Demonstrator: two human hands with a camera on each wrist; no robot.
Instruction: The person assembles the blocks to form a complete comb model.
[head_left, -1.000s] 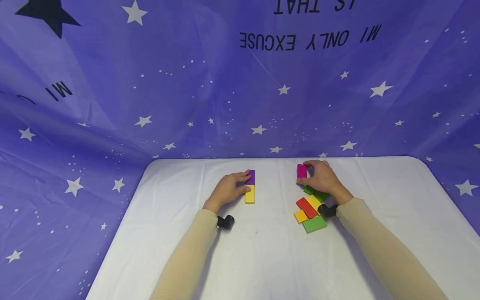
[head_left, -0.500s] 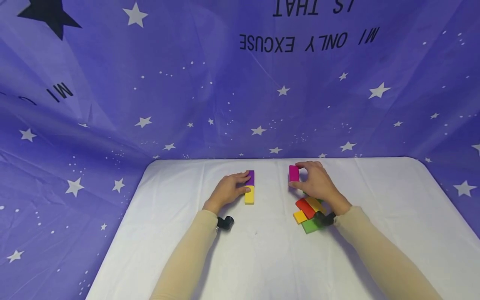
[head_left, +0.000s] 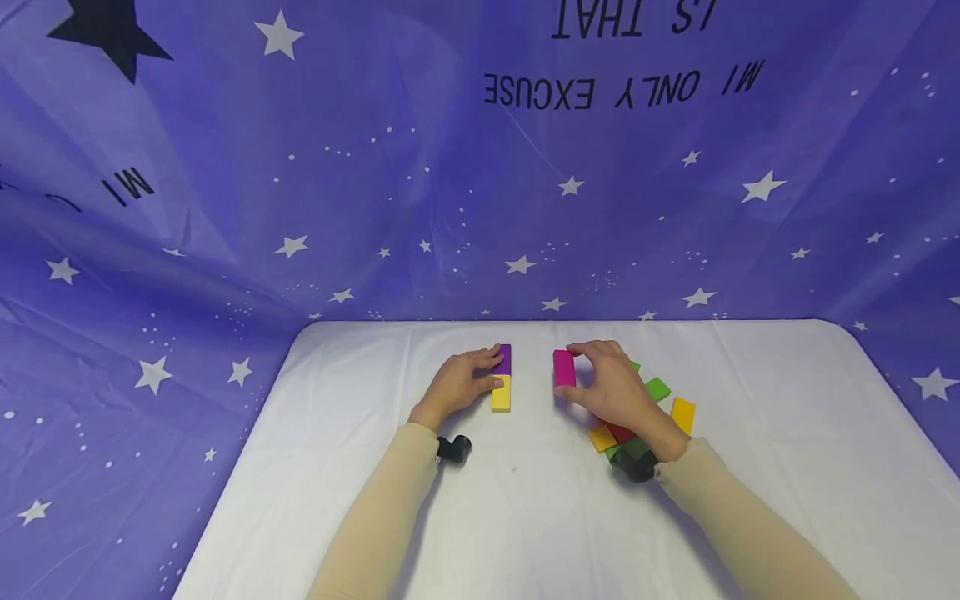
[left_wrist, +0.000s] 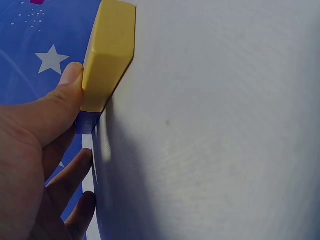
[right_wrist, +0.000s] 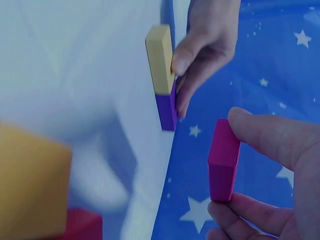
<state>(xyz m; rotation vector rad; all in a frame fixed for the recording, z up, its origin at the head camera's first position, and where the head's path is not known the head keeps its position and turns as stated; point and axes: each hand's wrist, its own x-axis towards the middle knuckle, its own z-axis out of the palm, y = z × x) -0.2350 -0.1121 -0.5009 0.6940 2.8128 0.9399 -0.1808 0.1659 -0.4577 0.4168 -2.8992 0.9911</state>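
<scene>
Two blocks stand end to end on the white table: a purple block [head_left: 506, 360] at the far end and a yellow block [head_left: 502, 400] nearer. My left hand [head_left: 453, 383] lies along their left side, its thumb [left_wrist: 71, 75] touching the yellow block and its fingertips by the purple one. To the right, my right hand [head_left: 613, 387] pinches a magenta block [head_left: 565, 369] between thumb and finger. In the right wrist view a gap separates this magenta block [right_wrist: 222, 160] from the purple and yellow pair.
Loose blocks lie under and beside my right wrist: a green block [head_left: 657, 389], a yellow-orange block [head_left: 683, 413], a small orange block [head_left: 602, 438] and a partly hidden red block [head_left: 621, 432]. A purple star-printed cloth [head_left: 450, 208] rises behind the table [head_left: 480, 517].
My right hand has moved left and slightly nearer with the magenta block, closer to the purple and yellow pair. My left hand has stayed in place at those two blocks.
</scene>
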